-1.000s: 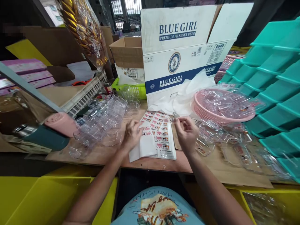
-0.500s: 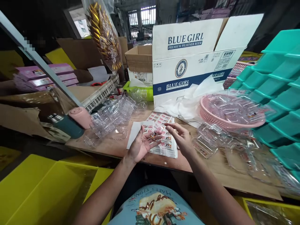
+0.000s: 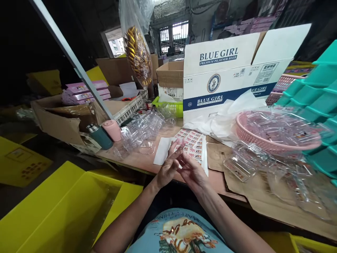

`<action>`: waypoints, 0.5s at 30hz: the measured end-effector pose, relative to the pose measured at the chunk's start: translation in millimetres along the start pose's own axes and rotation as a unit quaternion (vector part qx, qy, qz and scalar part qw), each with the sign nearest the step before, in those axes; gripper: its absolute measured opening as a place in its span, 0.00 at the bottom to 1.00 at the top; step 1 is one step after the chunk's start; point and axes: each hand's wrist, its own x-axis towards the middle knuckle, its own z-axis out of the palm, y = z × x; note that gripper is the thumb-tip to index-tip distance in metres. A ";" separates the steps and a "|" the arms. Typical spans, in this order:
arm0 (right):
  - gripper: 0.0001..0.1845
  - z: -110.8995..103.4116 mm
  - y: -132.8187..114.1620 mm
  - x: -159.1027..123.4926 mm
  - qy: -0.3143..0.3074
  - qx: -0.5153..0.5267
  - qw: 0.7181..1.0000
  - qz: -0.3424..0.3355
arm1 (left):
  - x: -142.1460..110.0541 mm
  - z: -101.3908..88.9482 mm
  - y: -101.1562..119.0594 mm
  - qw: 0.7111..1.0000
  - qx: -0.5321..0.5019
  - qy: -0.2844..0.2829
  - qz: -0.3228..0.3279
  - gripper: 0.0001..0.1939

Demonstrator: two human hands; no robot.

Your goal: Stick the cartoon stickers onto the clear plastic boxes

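My left hand (image 3: 168,169) and my right hand (image 3: 194,174) meet over the front edge of the table, fingers pressed close together. Between their fingertips is a small clear plastic piece (image 3: 180,144), hard to make out against the print behind it. Just beyond the fingers lie sheets of pink cartoon stickers (image 3: 193,140), with a blank white paper (image 3: 161,151) at their left. Clear plastic cases (image 3: 142,126) are heaped left of the sheets. On the right, a clear case with a sticker (image 3: 239,169) rests on flattened cardboard (image 3: 252,191).
A pink basket (image 3: 276,149) heaped with clear cases stands at right, before stacked teal bins (image 3: 316,88). Behind the sheets is a white beer carton (image 3: 210,80). A green bottle (image 3: 100,136) and pink cup (image 3: 112,130) stand left. A yellow box (image 3: 60,207) is below.
My hands have come together from apart; the left has turned from palm up with spread fingers to meet the right. The view has swung left, shifting the scene rightward.
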 end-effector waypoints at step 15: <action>0.11 -17.7 -4.1 -6.4 -0.027 -0.320 0.918 -0.232 | 27.8 -144.1 -53.3 0.818 0.572 -0.055 -0.029 0.24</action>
